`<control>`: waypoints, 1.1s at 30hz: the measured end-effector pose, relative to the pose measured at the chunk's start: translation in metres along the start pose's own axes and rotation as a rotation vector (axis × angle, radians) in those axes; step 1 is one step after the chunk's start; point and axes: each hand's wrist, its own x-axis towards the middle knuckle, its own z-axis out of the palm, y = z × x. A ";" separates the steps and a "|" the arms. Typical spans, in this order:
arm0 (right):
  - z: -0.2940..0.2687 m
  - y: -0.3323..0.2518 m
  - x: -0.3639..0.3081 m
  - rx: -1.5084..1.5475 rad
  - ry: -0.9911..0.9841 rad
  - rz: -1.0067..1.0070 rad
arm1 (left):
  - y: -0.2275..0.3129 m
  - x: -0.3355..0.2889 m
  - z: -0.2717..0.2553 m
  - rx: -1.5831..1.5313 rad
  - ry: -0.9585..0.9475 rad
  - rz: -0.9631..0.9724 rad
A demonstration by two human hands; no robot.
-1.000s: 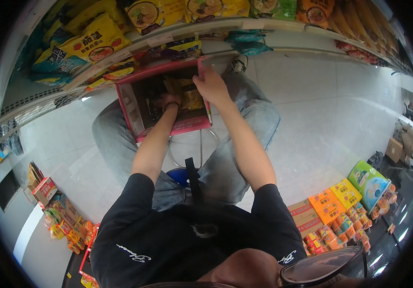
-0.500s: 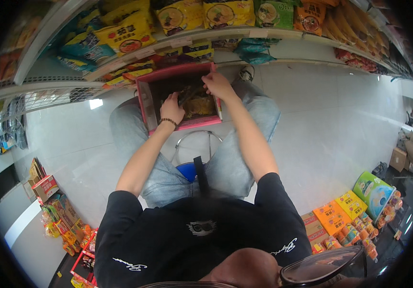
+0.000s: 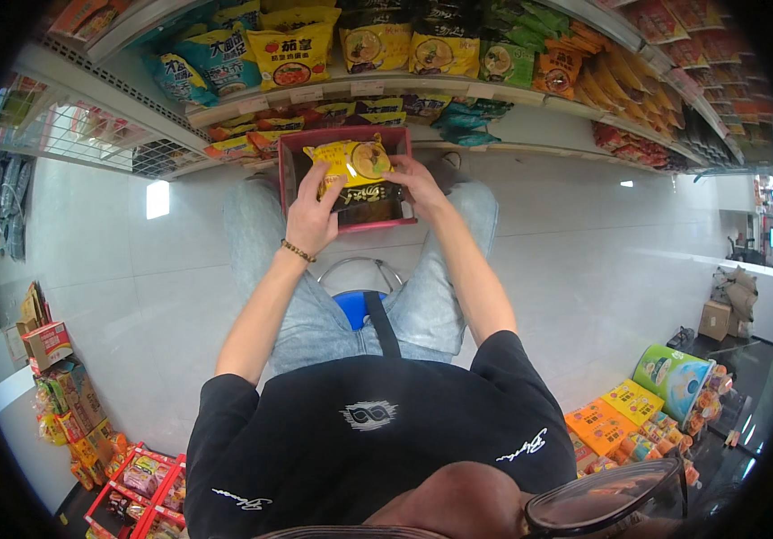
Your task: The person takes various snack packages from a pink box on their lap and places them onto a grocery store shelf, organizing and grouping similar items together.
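Between my two hands is a yellow and black packet of instant noodles, lifted over an open pink box. My left hand grips the packet's left and lower edge, its wrist wearing a beaded bracelet. On the packet's right end, my right hand closes with thumb and fingers. The box rests between my knees, its inside dark and mostly covered by the packet and hands. I sit on a stool with a blue seat.
Ahead stands a shelf with yellow, teal, green and orange noodle packets, and more packets on a lower level. A wire rack is at the left. Snack boxes and a green drum-shaped container sit at the lower right; red baskets lower left.
My hands were down inside the box; now they hold the noodle packet up above it, its printed front showing. The view has shifted, with more of the upper shelf in sight.
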 end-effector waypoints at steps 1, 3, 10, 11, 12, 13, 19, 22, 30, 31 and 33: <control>0.000 0.005 0.003 0.025 0.000 -0.075 | 0.002 -0.001 -0.002 -0.033 0.026 -0.058; 0.001 0.014 0.006 0.079 0.025 -0.161 | -0.006 -0.005 0.004 -0.177 0.163 -0.238; 0.043 0.027 -0.001 0.504 0.108 -0.275 | -0.050 -0.035 0.040 -1.218 -0.006 -0.770; 0.050 0.029 -0.003 0.552 0.112 -0.279 | -0.042 -0.030 0.040 -1.264 -0.005 -0.753; 0.053 0.038 -0.002 0.569 0.114 -0.234 | -0.038 -0.027 0.041 -1.309 -0.006 -0.737; 0.054 0.050 0.000 0.586 0.117 -0.189 | -0.037 -0.023 0.042 -1.358 0.021 -0.783; 0.077 0.082 0.000 0.326 0.090 0.065 | -0.052 -0.020 0.042 -1.260 0.252 -0.816; 0.084 0.072 -0.006 0.119 0.310 0.032 | -0.048 -0.016 0.030 -1.181 0.250 -0.785; 0.053 0.059 -0.002 -0.179 0.259 -0.074 | -0.061 -0.023 0.017 -0.864 -0.045 -0.749; 0.055 0.058 -0.006 -0.184 0.245 -0.059 | -0.063 -0.025 0.018 -0.829 -0.085 -0.755; 0.053 0.058 -0.007 -0.214 0.214 -0.024 | -0.059 -0.025 0.020 -0.961 0.040 -0.763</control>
